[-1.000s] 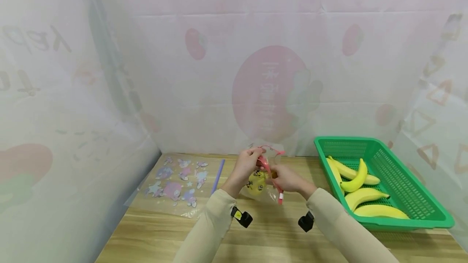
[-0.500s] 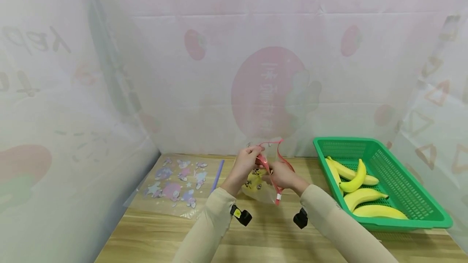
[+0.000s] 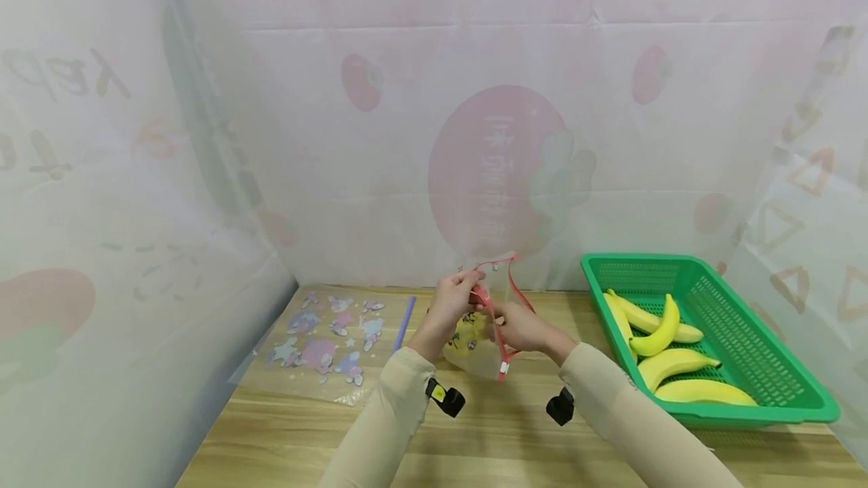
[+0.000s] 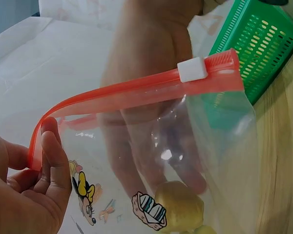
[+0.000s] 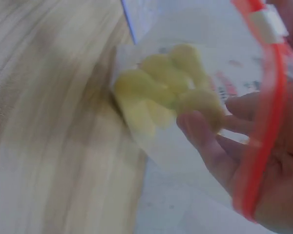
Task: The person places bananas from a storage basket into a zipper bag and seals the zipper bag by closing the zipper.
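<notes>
A clear zip bag [image 3: 469, 352] with a red zip strip, a white slider and cartoon prints has its mouth spread apart. My left hand [image 3: 450, 306] pinches one edge of the strip between thumb and fingers; the left wrist view shows that grip closely. Through this mouth reaches my right hand [image 3: 522, 327], its fingers showing through the film in the left wrist view. The right wrist view has my thumb and fingers on either side of a yellow, rounded fruit [image 5: 205, 105]. Several more yellow fruits [image 5: 132, 87], roughly pear-shaped and blurred, lie at the bag's bottom.
A green perforated basket [image 3: 773, 352] holding several bananas [image 3: 678, 361] stands at the right. Flat on the wooden table [image 3: 475, 443] at the left lies a second clear bag [image 3: 325, 345] with a purple zip strip. Pale printed sheets [image 3: 502, 59] enclose the back and sides.
The bag's mouth has spread wider, with its far strip rising and its slider end shifting left. My right hand has moved slightly left, farther into the bag; my left hand keeps its place.
</notes>
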